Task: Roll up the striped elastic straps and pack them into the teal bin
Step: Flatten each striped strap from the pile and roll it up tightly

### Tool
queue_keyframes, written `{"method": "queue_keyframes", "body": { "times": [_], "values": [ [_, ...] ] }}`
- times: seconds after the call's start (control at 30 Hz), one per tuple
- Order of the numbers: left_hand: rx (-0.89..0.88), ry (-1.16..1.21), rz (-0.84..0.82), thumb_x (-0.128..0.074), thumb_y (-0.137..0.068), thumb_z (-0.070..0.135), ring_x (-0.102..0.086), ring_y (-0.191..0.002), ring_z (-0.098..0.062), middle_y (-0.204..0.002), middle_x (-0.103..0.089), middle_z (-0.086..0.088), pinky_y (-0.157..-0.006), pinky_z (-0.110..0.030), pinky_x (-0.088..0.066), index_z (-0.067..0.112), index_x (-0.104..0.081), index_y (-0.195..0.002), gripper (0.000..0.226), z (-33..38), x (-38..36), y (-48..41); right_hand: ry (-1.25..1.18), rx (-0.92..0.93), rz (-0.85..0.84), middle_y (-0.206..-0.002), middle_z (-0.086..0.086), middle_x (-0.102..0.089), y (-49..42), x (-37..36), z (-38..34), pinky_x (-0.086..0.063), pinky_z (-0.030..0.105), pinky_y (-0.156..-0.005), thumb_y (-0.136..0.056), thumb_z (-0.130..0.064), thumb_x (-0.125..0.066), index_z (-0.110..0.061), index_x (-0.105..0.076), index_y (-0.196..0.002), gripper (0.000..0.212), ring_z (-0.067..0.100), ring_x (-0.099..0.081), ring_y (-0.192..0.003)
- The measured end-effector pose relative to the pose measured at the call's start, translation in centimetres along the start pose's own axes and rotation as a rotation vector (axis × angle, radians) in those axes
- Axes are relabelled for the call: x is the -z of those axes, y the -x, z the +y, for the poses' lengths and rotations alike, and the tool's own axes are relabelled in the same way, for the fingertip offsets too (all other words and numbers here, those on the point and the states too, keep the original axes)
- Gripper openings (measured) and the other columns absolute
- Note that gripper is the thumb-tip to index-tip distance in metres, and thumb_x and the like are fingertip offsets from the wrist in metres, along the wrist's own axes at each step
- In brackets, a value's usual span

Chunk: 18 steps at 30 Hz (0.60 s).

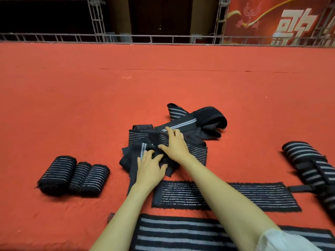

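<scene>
Loose strap pile (138, 137) sits mid red carpet (72, 105). Left hand (151, 167) lies flat on it, fingers spread. Right hand (175, 145) is also spread, pressing just beyond. Three rolled straps (72, 175) lie to the left, a flat strap (253, 196) nearer.

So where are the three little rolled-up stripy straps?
In the head view, the three rolled black striped elastic straps sit together on the red carpet, left of the left hand.
</scene>
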<state>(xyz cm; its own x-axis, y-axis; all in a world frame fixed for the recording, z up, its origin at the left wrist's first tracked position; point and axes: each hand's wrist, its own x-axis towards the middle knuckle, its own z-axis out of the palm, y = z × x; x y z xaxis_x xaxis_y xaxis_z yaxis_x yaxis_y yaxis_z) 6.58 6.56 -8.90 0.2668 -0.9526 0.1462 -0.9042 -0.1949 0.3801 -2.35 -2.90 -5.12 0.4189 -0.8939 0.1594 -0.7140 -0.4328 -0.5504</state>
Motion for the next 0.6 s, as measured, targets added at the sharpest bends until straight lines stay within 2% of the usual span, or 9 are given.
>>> {"method": "queue_keyframes", "body": {
  "times": [0.07,0.13,0.27,0.33,0.43,0.5,0.6],
  "values": [
    [0.003,0.017,-0.012,-0.050,-0.093,0.039,-0.022,-0.140,-0.022,-0.147,-0.030,-0.005,-0.116,-0.049,-0.011,0.027,-0.045,-0.138,0.047,0.1,0.3,0.1,-0.040,-0.010,0.006,-0.131,0.010,-0.049,-0.2,0.4,0.0,-0.037,0.041,-0.101,-0.089,-0.032,-0.063,-0.014,-0.044,-0.137,0.054,0.029,-0.038,-0.124],
    [0.000,0.031,-0.009,-0.051,-0.093,0.039,-0.025,-0.138,-0.021,-0.146,-0.032,-0.004,-0.115,-0.048,-0.012,0.025,-0.045,-0.138,0.048,0.1,0.5,0.2,-0.030,0.009,0.104,-0.117,0.009,-0.060,-0.1,1.2,0.1,-0.038,0.041,-0.096,-0.091,-0.030,-0.061,-0.013,-0.060,-0.118,0.033,0.029,-0.045,-0.117],
    [0.006,0.029,-0.014,-0.049,-0.094,0.039,-0.026,-0.139,-0.021,-0.145,-0.034,-0.005,-0.116,-0.047,-0.009,0.023,-0.044,-0.139,0.048,0.2,0.7,0.8,-0.004,0.030,0.254,-0.108,0.007,-0.064,1.0,2.8,1.0,-0.037,0.040,-0.092,-0.094,-0.029,-0.055,-0.015,-0.068,-0.109,0.024,0.027,-0.051,-0.108],
    [0.014,0.029,-0.032,-0.047,-0.095,0.039,-0.025,-0.140,-0.022,-0.146,-0.032,-0.006,-0.116,-0.047,-0.006,0.022,-0.043,-0.141,0.048,0.3,0.8,1.0,-0.093,0.026,0.366,-0.104,0.007,-0.065,1.5,4.0,1.9,-0.041,0.040,-0.090,-0.092,-0.024,-0.057,-0.014,-0.070,-0.105,0.021,0.027,-0.056,-0.104],
    [0.026,0.029,-0.045,-0.047,-0.095,0.040,-0.025,-0.139,-0.022,-0.147,-0.032,-0.007,-0.116,-0.048,-0.007,0.023,-0.043,-0.141,0.049,0.4,0.8,1.0,-0.264,-0.103,0.537,-0.103,0.013,-0.066,1.9,7.8,4.2,-0.039,0.034,-0.085,-0.092,-0.018,-0.056,-0.008,-0.068,-0.103,0.019,0.031,-0.059,-0.101],
    [0.036,-0.006,-0.057,-0.046,-0.095,0.040,-0.025,-0.139,-0.022,-0.147,-0.032,-0.007,-0.116,-0.049,-0.009,0.023,-0.043,-0.141,0.049,0.5,0.8,0.9,-0.222,-0.112,0.507,-0.105,0.015,-0.066,2.7,10.6,6.4,-0.038,0.032,-0.084,-0.093,-0.015,-0.055,-0.005,-0.066,-0.103,0.018,0.031,-0.059,-0.102],
    [0.059,0.005,-0.067,-0.053,-0.092,0.036,-0.032,-0.135,-0.024,-0.141,-0.039,-0.007,-0.113,-0.048,-0.018,0.020,-0.048,-0.137,0.048,1.0,1.3,0.4,-0.109,0.013,0.352,-0.113,0.014,-0.064,5.6,12.8,8.4,-0.035,0.025,-0.087,-0.093,-0.007,-0.055,-0.002,-0.065,-0.110,0.021,0.028,-0.057,-0.107]
  ]
}}
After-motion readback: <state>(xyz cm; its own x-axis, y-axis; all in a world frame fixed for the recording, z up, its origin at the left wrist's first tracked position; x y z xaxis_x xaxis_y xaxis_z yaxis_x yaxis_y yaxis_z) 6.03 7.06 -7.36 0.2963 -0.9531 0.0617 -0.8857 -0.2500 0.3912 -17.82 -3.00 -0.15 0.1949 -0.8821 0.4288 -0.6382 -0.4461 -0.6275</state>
